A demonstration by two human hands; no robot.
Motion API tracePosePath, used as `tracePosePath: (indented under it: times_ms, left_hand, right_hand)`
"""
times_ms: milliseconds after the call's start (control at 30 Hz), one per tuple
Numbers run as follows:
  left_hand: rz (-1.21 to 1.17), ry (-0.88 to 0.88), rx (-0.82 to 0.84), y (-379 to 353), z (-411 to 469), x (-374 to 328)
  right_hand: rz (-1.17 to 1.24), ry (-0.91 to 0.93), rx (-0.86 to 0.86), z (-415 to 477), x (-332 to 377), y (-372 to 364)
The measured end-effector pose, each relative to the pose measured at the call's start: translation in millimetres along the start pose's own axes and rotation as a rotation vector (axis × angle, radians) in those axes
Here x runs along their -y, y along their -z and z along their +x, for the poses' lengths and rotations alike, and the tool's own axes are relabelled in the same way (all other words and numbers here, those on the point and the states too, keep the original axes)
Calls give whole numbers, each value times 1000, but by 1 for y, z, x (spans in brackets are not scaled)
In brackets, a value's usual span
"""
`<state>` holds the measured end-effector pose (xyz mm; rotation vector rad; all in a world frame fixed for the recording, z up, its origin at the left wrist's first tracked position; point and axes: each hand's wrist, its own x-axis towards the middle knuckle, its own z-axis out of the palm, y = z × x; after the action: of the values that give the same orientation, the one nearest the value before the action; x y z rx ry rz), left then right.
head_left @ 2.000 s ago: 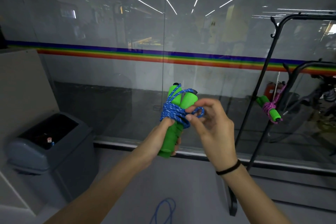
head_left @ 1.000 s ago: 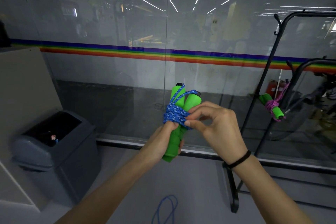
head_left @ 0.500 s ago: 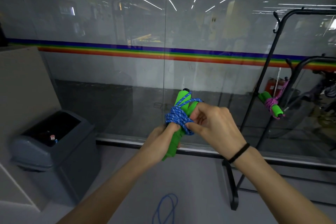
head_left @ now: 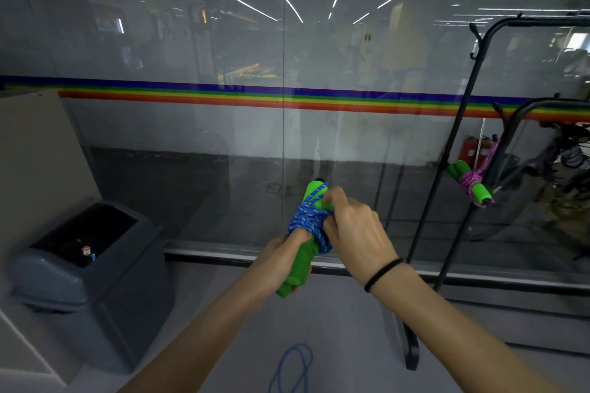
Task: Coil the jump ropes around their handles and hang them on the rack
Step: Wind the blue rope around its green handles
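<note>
Clearly, in the head view, the left hand (head_left: 278, 253) grips the paired green handles (head_left: 301, 268) just below the blue rope (head_left: 306, 219) coil, steadying them upright before the glass wall (head_left: 191, 169). The right hand (head_left: 354, 228) curls onto the coil's upper turns, pinching rope, probably to tuck the end so the wraps hold. To the right stands the rack (head_left: 459, 124), where a pink-roped bundle (head_left: 473, 183) already hangs.

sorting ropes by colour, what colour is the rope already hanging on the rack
Pink-purple rope, wound around green handles, hanging on the black rack; shows in the head view.
</note>
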<state>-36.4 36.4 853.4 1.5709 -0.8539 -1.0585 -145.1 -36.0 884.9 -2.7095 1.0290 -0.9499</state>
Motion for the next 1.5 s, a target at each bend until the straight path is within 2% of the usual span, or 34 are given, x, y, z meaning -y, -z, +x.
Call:
tracePosePath:
  times_ms: [133,233,333,433,567,700,1100,1333,1433,1500]
  left_hand:
    - [102,-42,51,13,3,1]
    - [148,-84,69,23,4,1]
    - [218,-140,37,25,4,1]
    - [277,-192,4,23,4,3]
    - [289,-144,64,22,4,7]
    - [290,-105,109,21,3,11]
    - [149,-52,141,24,4,15]
    - [-1,-18,107,12,0,9]
    - [-20,-42,76,14,1,9]
    - [18,-68,23,16,5,13]
  right_hand:
    - [115,-22,39,-2,-2,5]
    - [259,-85,182,0,-5,15]
    - [337,-121,237,3,-9,17]
    - [316,-86,240,2,-12,14]
    - [172,39,323,1,-12,13]
    - [207,-2,380,2,-17,12]
    - [209,34,372,-2,-19,10]
    - [22,25,152,-3,-11,-6]
    - [131,-45,125,-4,-8,-13]
    - [347,-124,191,-3,-9,-13]
